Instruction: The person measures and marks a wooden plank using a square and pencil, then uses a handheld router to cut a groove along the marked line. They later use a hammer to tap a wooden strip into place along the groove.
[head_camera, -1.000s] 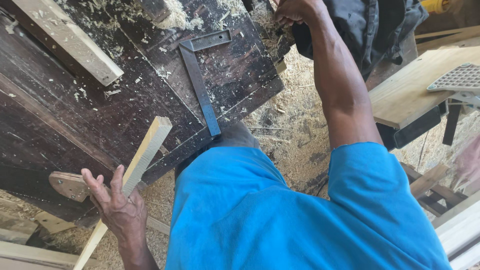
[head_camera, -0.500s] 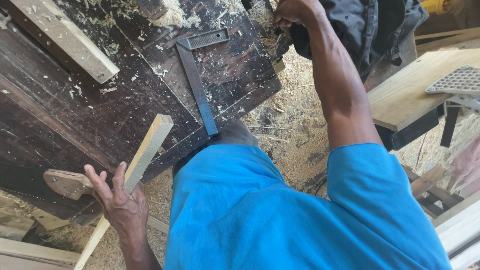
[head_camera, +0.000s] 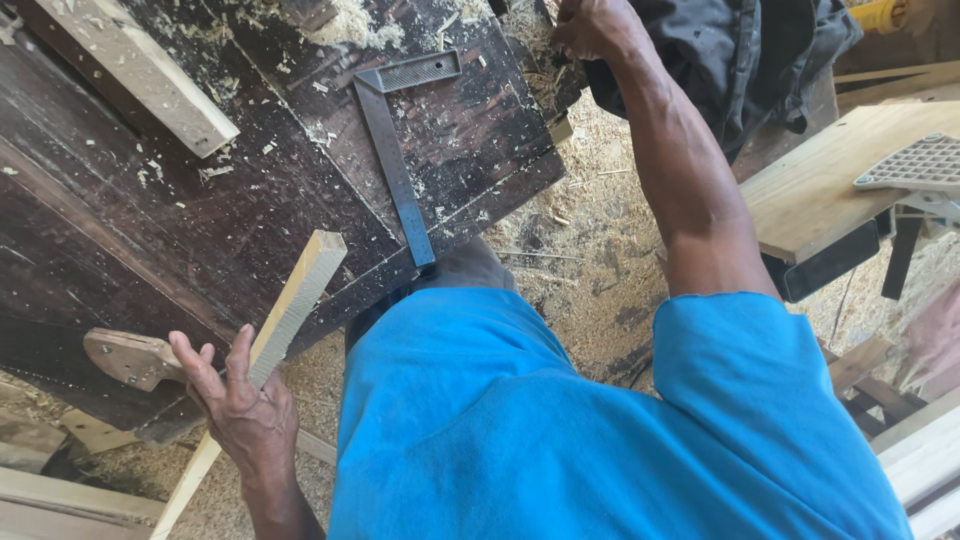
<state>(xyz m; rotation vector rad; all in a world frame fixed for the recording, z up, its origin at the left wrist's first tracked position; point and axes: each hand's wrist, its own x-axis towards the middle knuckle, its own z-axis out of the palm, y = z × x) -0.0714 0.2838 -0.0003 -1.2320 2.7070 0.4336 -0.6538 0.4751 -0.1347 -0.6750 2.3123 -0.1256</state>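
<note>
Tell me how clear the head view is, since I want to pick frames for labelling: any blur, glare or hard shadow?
Head view: even daylight, no glare; the metal square and wood strip are sharp; the left hand is crisp; the right hand is cut by the top edge; the blue shirt blocks the lower frame.

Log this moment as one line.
left hand: holds wooden strip | right hand: at workbench far edge | metal square: lying on workbench

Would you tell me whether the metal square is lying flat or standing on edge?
Flat: the metal square lies face-up on the dark workbench, both arms visible.
</note>
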